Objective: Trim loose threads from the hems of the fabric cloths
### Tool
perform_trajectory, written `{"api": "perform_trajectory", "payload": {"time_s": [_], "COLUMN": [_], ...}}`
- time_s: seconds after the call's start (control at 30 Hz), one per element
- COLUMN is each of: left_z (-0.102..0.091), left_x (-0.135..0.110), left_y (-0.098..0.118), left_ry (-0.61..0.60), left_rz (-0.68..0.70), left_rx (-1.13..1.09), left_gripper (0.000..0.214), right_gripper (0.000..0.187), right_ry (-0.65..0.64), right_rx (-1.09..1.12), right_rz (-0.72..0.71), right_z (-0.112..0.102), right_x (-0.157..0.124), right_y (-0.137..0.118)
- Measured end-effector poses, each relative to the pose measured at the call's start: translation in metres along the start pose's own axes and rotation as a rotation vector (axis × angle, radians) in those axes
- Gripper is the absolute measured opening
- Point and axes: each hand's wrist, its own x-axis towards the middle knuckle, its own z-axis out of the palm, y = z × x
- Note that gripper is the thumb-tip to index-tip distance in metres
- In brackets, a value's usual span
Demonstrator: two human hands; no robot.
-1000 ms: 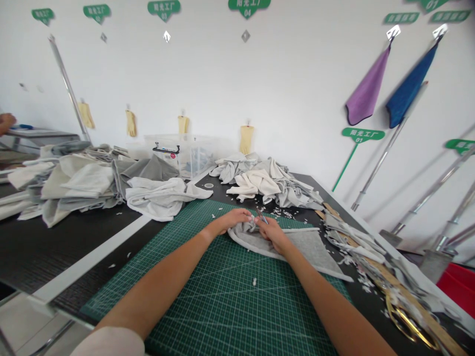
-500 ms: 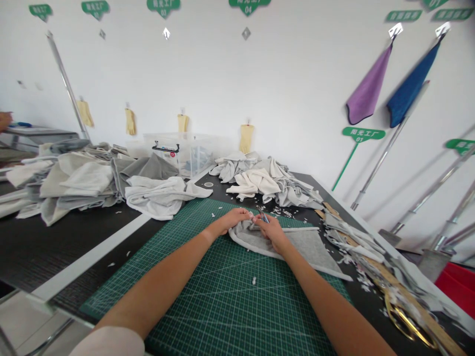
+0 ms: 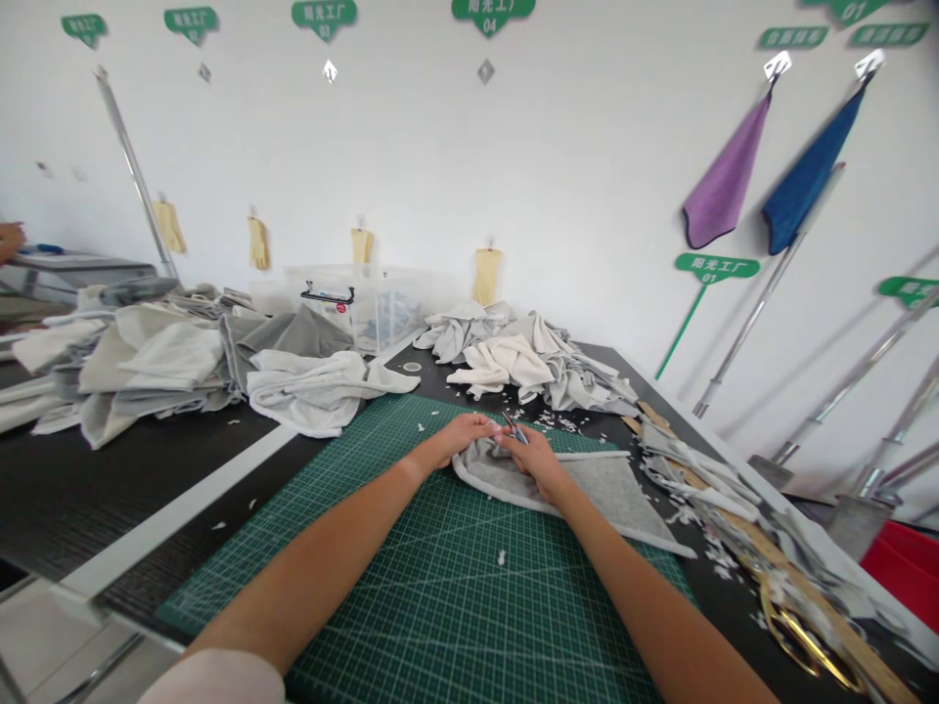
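Note:
A grey cloth (image 3: 616,489) with white edging lies across the green cutting mat (image 3: 396,587), its far-left corner gathered up between my hands. My left hand (image 3: 461,440) pinches that bunched corner with closed fingers. Closed around a small pair of blue-handled snips (image 3: 516,430), my right hand (image 3: 539,462) also touches the cloth close to the left fingertips. The snips point up and to the left, and their lower part is hidden in the palm. A small white scrap (image 3: 502,557) lies on the mat nearer to me.
Piles of grey and white cloths (image 3: 161,352) cover the table's left side, and another heap (image 3: 506,357) sits at the back. Clear plastic boxes (image 3: 381,308) stand behind. Cloth strips, a wooden ruler (image 3: 807,577) and gold-handled scissors (image 3: 803,636) lie right. Another person's hand (image 3: 10,240) shows far left.
The snips have tilted slightly, their tips now further left and clearer to see. Both hands stay at the same cloth corner, and the cloth lies almost unchanged.

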Motion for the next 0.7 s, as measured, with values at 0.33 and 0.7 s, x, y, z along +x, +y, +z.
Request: {"api": "perform_trajectory", "payload": {"time_s": [0.33, 0.7], "left_z": [-0.0036, 0.0016], "left_x": [-0.0063, -0.0009], "left_y": [0.0096, 0.0010], "left_ry": [-0.157, -0.056], "left_rz": [0.042, 0.015], "left_rx": [-0.068, -0.059], "left_gripper": [0.049, 0.052], "right_gripper": [0.039, 0.039], "right_ry": [0.035, 0.004], "right_rx": [0.022, 0.013], "right_rz": [0.038, 0.005], "right_z": [-0.0016, -0.0021], "right_x": [0.0021, 0.0021], "right_y": [0.0033, 0.0057]}}
